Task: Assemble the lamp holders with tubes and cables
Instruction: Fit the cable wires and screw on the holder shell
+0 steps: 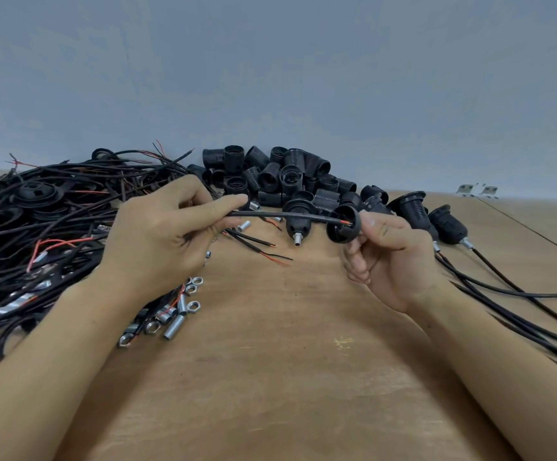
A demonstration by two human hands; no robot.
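Observation:
My left hand [162,227] pinches a black cable [283,216] between thumb and fingers and holds it level above the table. The cable's red-tipped end reaches into a black lamp-holder cap [342,227], which my right hand [391,257] grips from the right with thumb and curled fingers. A lamp holder [298,216] with a metal tube at its bottom lies on the table just behind the cable.
A heap of black cables [37,221] fills the left side. Black holder bodies [287,174] are piled at the back centre. Metal tubes and nuts [177,311] lie under my left forearm. Finished holders with cables [446,224] trail off to the right. The wooden table [287,361] stretches in front.

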